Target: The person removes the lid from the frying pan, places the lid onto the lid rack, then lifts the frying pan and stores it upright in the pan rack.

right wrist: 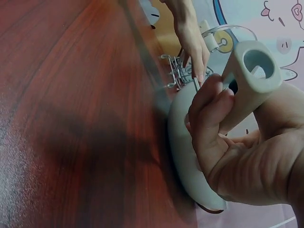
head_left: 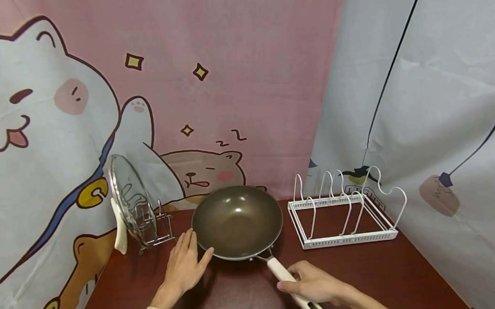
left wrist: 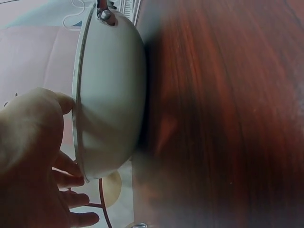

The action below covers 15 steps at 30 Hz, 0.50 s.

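Note:
A wok [head_left: 237, 222] with a dark brown inside and a pale outer wall [left wrist: 111, 95] is at the middle of the table, its white handle [head_left: 298, 292] slanting toward the front right. My right hand [head_left: 314, 281] grips that handle; in the right wrist view, curled fingers [right wrist: 209, 114] wrap it near its hollow end. At the wok's left rim is my left hand [head_left: 184, 264], its fingers extended and spread, thumb and fingertips right at the edge. The left wrist view shows the thumb [left wrist: 65, 102] against the rim.
At the left, a glass lid [head_left: 131, 196] with a white handle [head_left: 120, 228] stands upright in a wire rack [head_left: 164, 227]. A white rack [head_left: 344, 240] with several looped dividers stands right of the wok. Patterned cloth [head_left: 268, 76] hangs behind the dark red table [head_left: 240, 298].

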Motion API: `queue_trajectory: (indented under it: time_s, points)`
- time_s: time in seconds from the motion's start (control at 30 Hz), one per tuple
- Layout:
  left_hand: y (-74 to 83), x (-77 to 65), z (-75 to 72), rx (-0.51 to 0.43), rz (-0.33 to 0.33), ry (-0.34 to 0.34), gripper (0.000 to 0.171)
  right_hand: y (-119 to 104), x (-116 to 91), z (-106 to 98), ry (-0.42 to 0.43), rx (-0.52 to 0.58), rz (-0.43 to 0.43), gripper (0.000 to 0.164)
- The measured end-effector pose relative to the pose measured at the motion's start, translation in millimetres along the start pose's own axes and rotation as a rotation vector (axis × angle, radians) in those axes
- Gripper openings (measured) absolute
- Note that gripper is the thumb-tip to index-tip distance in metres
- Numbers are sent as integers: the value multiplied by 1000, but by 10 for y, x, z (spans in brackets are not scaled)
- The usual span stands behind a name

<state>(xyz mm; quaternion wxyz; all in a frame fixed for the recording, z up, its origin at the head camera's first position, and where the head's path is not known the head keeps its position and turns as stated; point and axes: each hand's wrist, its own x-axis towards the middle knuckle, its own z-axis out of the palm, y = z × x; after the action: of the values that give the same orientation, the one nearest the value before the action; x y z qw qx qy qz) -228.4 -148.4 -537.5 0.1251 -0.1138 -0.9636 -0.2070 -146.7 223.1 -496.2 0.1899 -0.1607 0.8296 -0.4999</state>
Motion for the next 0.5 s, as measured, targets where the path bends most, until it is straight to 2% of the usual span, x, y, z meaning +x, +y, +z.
queue_trajectory:
  time_s: [0.5]
  points:
    - [-46, 56, -26, -11, 17, -21, 81, 40, 3, 209, -38, 209, 79, 23]
